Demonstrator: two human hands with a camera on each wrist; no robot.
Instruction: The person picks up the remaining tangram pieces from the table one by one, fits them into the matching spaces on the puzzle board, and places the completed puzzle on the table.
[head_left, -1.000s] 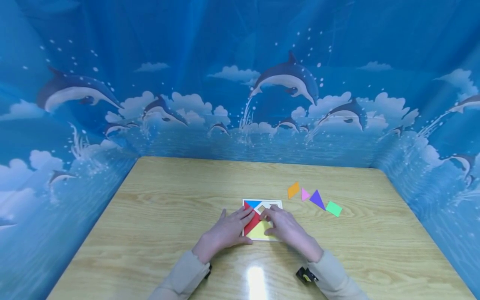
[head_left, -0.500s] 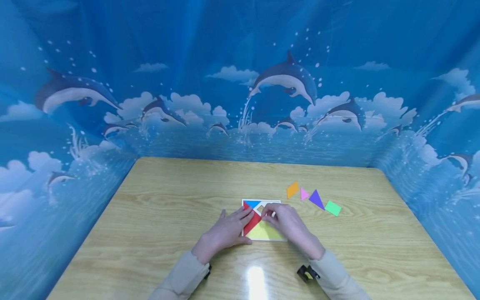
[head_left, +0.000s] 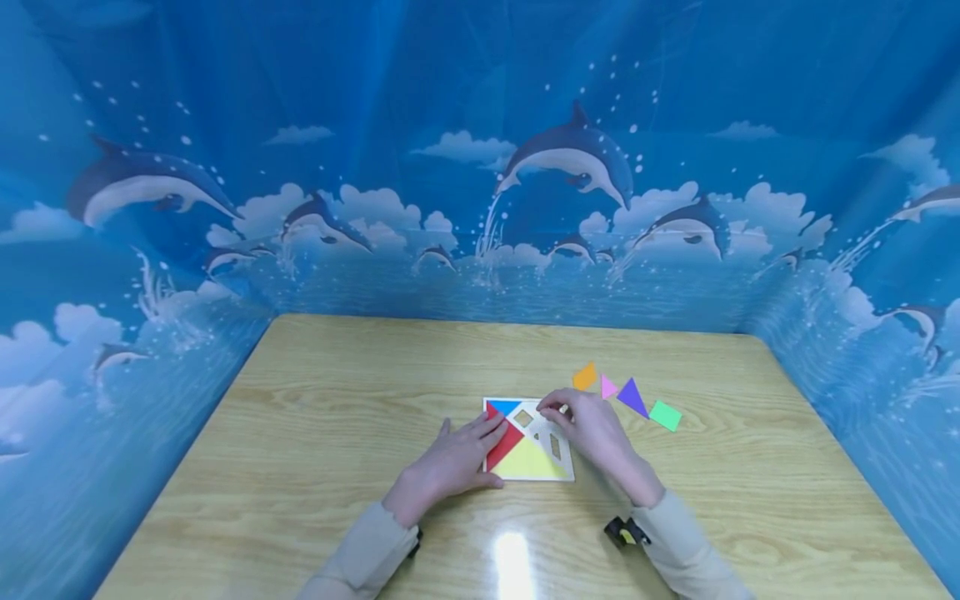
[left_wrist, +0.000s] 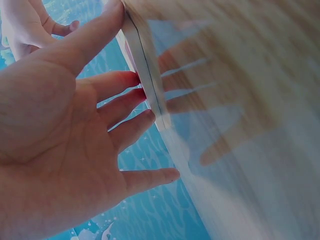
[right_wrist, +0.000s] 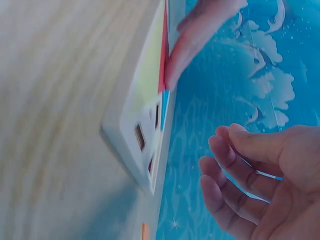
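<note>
A white tangram board lies on the table, with a red triangle, a yellow triangle and a blue triangle set in it. My left hand rests with spread fingers on the red triangle and the board's left edge, thumb by the near left corner. Above the board's far right part, my right hand is raised. Its fingers are loosely bent, thumb tip against the index tip, and nothing shows between them. Several cutouts are visible in the board's white right part.
Past the board to the right, loose flat pieces lie in a row: an orange parallelogram, a pink triangle, a purple triangle and a green piece. A blue dolphin curtain surrounds the wooden table.
My right hand has lifted from the board's middle and moved away to the far right, uncovering the yellow triangle and the cutouts. The left hand has stayed in place.
</note>
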